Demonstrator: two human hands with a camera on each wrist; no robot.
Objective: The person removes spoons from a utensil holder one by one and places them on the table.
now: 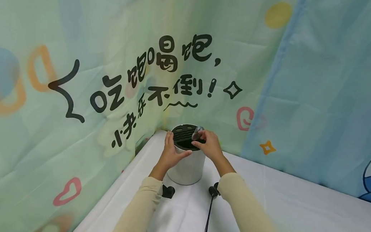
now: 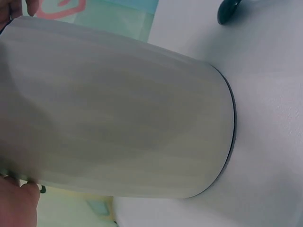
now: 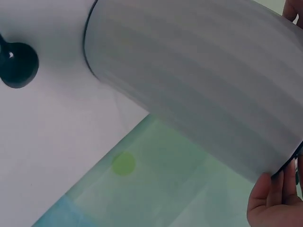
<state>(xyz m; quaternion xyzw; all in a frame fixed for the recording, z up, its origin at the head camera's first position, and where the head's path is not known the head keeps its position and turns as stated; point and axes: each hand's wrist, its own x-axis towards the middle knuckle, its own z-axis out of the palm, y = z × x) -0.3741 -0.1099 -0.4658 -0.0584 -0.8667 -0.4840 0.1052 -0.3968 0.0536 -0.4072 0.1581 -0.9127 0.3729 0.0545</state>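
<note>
A white round utensil holder (image 1: 186,168) with a black slotted lid (image 1: 184,135) stands upright on the table. My left hand (image 1: 170,154) rests on its left side, fingers straight up by the rim and thumb stretched across the front. Over the right part of the lid, my right hand (image 1: 210,144) pinches a shiny spoon (image 1: 197,134), its bowl uppermost and its lower part hidden by my fingers. In the right wrist view, the right fingers (image 3: 277,189) lie right at the holder's rim. A dark long-handled spoon (image 1: 208,216) lies in front of the holder, to the right.
White cloth covers the table (image 1: 282,205). A printed fabric curtain (image 1: 305,113) with black lettering hangs close behind and to the left of the holder. A small black piece (image 1: 168,192) shows by the left sleeve.
</note>
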